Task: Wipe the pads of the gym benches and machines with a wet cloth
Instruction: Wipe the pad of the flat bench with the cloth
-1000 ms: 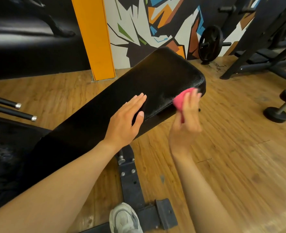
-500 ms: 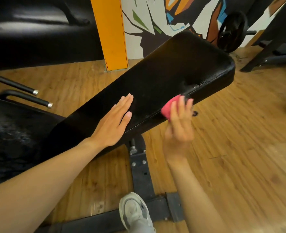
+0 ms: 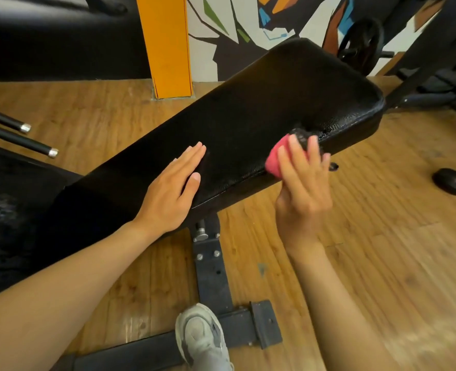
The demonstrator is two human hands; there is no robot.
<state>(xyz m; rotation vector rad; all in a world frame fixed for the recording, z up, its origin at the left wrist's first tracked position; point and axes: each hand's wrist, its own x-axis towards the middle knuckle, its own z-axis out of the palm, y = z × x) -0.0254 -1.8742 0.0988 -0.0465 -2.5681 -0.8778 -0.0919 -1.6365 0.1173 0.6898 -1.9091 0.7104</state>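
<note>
A long black bench pad (image 3: 261, 111) slants up from lower left to upper right. My left hand (image 3: 172, 188) lies flat on its near part with fingers straight. My right hand (image 3: 303, 180) presses a pink cloth (image 3: 276, 156) against the pad's near side edge, fingers spread over the cloth. Wet sheen shows on the pad just right of the cloth.
The bench's dark metal frame (image 3: 212, 274) runs across the wooden floor below, with my grey shoe (image 3: 201, 336) on its base. An orange pillar (image 3: 165, 44) stands behind. A weight plate (image 3: 360, 46), another machine's frame (image 3: 433, 68), and a dumbbell (image 3: 454, 180) are at right. Two black handles (image 3: 18, 135) poke in at left.
My right hand has slid the pink cloth leftward along the pad's side edge, away from its far end. My left hand stays flat on the pad.
</note>
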